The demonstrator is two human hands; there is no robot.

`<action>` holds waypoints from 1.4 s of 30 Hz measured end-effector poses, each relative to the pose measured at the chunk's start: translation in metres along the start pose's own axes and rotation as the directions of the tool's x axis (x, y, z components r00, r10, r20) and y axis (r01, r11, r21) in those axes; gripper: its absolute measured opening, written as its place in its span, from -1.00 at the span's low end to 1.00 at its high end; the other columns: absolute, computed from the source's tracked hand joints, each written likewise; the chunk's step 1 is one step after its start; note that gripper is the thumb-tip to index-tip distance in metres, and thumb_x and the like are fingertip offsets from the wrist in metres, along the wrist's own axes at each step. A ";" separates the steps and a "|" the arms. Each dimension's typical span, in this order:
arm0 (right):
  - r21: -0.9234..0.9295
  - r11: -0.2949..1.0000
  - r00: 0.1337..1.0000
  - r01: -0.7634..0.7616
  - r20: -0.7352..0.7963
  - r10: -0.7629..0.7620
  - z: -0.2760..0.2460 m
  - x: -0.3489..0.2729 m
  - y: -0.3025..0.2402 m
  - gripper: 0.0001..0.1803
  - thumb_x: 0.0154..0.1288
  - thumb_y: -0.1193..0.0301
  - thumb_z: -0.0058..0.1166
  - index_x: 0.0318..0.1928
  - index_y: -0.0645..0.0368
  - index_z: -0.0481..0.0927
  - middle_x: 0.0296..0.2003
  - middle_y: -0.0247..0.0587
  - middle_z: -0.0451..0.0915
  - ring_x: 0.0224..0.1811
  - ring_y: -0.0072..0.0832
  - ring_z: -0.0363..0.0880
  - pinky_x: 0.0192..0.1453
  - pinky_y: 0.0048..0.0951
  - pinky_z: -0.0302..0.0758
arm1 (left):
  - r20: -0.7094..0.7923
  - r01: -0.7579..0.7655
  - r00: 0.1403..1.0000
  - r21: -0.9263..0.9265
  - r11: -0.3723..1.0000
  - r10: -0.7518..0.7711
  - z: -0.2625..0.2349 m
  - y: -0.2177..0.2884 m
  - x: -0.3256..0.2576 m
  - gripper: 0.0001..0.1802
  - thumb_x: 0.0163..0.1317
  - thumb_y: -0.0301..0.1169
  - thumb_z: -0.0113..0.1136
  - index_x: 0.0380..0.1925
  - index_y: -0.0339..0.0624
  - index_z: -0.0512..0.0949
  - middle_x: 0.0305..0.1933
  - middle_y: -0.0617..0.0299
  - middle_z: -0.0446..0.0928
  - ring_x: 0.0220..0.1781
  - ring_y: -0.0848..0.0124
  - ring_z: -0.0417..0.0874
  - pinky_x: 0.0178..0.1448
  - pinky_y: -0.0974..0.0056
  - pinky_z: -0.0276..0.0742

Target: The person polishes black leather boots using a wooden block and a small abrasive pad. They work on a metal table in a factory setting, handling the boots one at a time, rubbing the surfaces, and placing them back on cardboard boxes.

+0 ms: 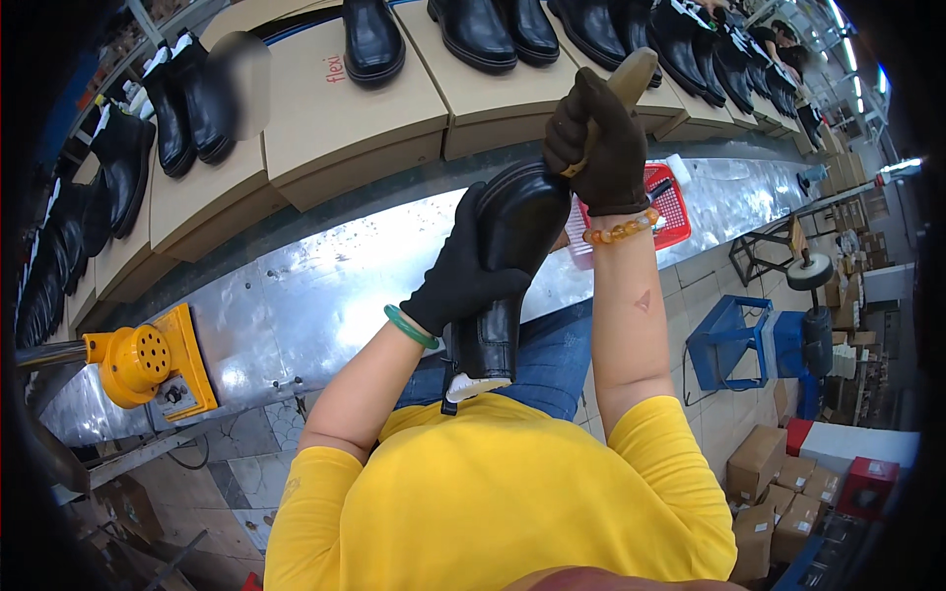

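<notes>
A glossy black boot (507, 266) stands on end above the person's lap, sole toward the camera. The gloved left hand (458, 271) wraps around its side; the gloved right hand (597, 143) grips what seems a wooden brush handle (623, 84) against the toe

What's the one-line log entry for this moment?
left hand: grips black boot | right hand: holds tan wooden tool against boot
</notes>
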State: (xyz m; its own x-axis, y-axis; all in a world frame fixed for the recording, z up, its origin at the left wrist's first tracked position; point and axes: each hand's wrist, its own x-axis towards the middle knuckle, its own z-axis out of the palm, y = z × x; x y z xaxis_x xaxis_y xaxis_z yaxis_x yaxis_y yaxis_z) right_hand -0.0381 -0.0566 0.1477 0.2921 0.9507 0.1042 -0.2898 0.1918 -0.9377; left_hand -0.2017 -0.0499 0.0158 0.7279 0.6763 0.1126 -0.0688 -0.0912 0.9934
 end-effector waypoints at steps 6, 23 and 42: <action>0.512 0.858 0.994 -0.031 0.110 -0.030 -0.053 -0.020 0.017 -0.68 0.25 0.17 0.07 -0.49 0.04 0.31 -0.67 -0.42 0.15 -0.68 -0.58 0.11 -0.57 -0.51 0.13 | 0.096 0.027 0.993 0.374 0.927 -0.067 -0.018 0.027 -0.002 0.31 -0.35 -0.18 0.48 0.38 -0.30 -0.13 0.27 -0.17 0.26 0.33 0.06 0.30 0.36 0.16 0.22; 0.570 0.811 0.897 0.134 -0.417 0.145 -0.063 -0.049 0.141 -0.73 0.24 0.19 0.11 -0.45 0.03 0.37 -0.62 -0.41 0.32 -0.63 -0.56 0.29 -0.48 -0.45 0.29 | 0.246 -0.183 0.940 0.948 0.260 -0.236 -0.098 0.005 -0.014 0.16 -0.18 0.33 0.21 0.36 -0.10 0.11 0.26 -0.26 0.28 0.27 -0.06 0.37 0.28 0.08 0.31; 0.582 0.809 0.852 0.086 -0.464 0.243 -0.099 -0.072 0.154 -0.69 0.26 0.15 0.07 -0.53 -0.05 0.33 -0.64 -0.49 0.21 -0.63 -0.58 0.20 -0.49 -0.53 0.26 | -0.387 0.107 0.856 -0.514 0.851 -0.342 -0.083 -0.010 -0.080 -0.54 0.42 -0.12 -0.15 0.14 -0.21 0.38 0.07 0.22 0.46 0.08 0.47 0.46 0.23 0.38 0.33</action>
State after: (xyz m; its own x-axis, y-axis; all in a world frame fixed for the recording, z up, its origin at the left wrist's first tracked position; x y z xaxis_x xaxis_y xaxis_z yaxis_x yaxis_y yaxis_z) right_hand -0.0133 -0.1196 -0.0369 0.6014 0.7432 -0.2932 -0.7394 0.3787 -0.5567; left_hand -0.3163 -0.0427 -0.0014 0.3825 0.8935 -0.2353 -0.3318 0.3705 0.8675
